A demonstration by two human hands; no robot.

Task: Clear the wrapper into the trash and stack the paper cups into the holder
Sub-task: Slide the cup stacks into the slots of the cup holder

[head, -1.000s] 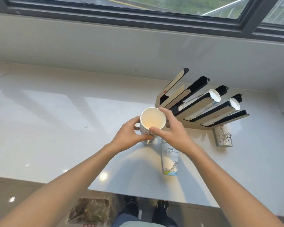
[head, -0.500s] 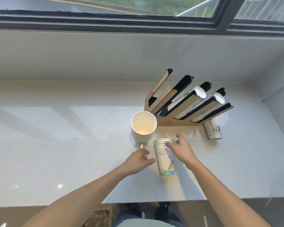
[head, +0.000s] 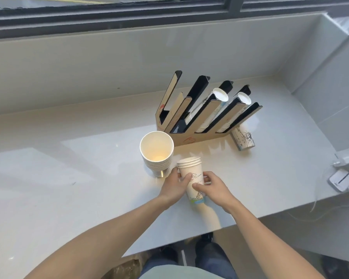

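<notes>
Step in hand: I judge this is the pick-up of the small printed stack, the next batch of cups bound for the holder.
Left hand: my fingers are wrapped on the left side of the small printed stack, thumb across its front.
Right hand: my fingers are curled on its right side, so the stack is clamped between both hands.
Small printed stack: about 4 nested cups by the rims I can count, standing on the counter just in front of me; I cannot tell whether its base has left the surface.
Tall plain stack: stands upright just left of my hands, untouched, close to the holder's front corner.
Lying cup: on its side at the holder's right end, apart from my hands.
Holder: 2 slots on the right hold cups; the 2 slots on the left look open.
Wrapper: I see none on the counter; something crumpled shows at the floor edge below, too unclear to name.
Next move calls for: lifting the stack clear of the tall one, tipping it to the slot's slant, and sliding it into an open channel without knocking the holder.
</notes>
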